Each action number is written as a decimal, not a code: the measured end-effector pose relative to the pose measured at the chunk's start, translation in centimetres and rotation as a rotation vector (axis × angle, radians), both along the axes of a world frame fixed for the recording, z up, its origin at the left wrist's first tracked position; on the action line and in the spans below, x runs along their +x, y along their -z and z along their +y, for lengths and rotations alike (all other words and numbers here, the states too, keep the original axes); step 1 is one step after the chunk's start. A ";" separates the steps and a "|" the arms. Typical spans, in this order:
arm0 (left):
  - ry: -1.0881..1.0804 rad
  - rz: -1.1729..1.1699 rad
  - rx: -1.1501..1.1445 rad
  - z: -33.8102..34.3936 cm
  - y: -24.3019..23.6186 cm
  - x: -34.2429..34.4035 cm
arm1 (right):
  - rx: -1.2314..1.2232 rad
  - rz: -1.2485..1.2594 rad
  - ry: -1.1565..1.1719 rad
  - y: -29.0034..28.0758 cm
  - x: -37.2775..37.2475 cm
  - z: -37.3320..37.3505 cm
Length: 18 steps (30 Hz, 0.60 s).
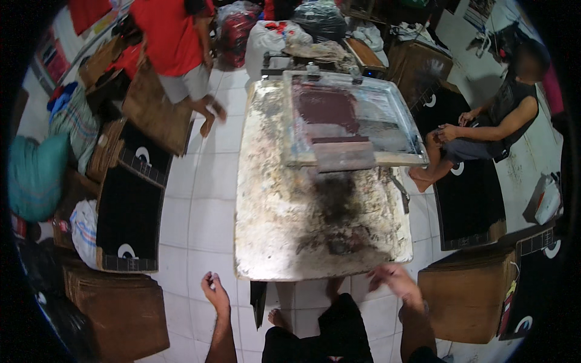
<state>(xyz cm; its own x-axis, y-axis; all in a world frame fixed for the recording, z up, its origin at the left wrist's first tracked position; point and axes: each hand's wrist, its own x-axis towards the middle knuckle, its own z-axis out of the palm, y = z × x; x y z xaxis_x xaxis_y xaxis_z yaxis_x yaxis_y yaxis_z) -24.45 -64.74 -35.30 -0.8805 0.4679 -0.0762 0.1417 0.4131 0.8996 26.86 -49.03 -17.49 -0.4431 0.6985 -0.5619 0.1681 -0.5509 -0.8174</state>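
Note:
My left hand [216,292] hangs in the air off the near left corner of the table, its fingers loosely curled and apart with nothing between them. My right hand [394,282] is at the table's near right edge, blurred by motion; whether it touches the edge I cannot tell. Before me stands a stained, pale worktable [266,242]. On its far half lies a screen-printing frame [393,103], held by clamps [313,70] along the far side. Dark maroon ink [327,112] covers part of the mesh. A wide squeegee [345,156] rests across the frame's near edge.
A dark, thin tool [400,192] lies at the table's right edge. Stacks of brown boards [115,308] flank me, some with black printed faces [128,212]. A person in red [172,42] is at the far left; another person [508,115] sits at right. Filled bags [266,45] stand behind the table.

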 end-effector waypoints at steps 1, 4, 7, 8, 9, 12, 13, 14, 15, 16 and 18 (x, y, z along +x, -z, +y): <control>-0.009 0.119 -0.008 2.3 -2.4 0.6 | 0.047 0.074 0.228 -0.3 2.5 2.3; 0.097 0.516 -0.078 9.6 -8.6 4.6 | 0.204 0.327 0.811 2.3 11.5 9.8; 0.229 0.726 -0.148 18.1 -9.9 11.2 | 0.183 -0.013 1.061 10.4 20.2 17.9; 0.271 0.781 -0.157 20.8 -9.3 13.6 | 0.078 -0.111 1.090 14.2 22.1 20.1; 0.285 0.741 -0.123 23.6 -8.3 15.9 | -0.028 -0.198 1.062 18.1 23.4 21.8; 0.199 0.607 -0.228 30.3 -5.0 20.6 | -0.258 -0.171 0.842 29.4 25.3 25.5; 0.202 0.618 -0.342 31.9 -4.5 20.9 | -0.305 -0.140 0.790 33.0 25.1 26.7; 0.206 0.454 -0.214 32.9 -3.9 21.2 | -0.306 -0.165 0.726 36.5 24.5 27.7; 0.293 0.239 -0.008 33.6 -3.6 21.0 | -0.231 -0.065 0.734 39.9 23.3 28.9; 0.325 0.023 0.202 34.0 -3.6 20.6 | -0.174 0.008 0.734 43.2 21.9 30.3; 0.426 -0.153 0.039 34.0 -3.8 19.3 | -0.193 0.112 0.735 48.4 19.1 31.9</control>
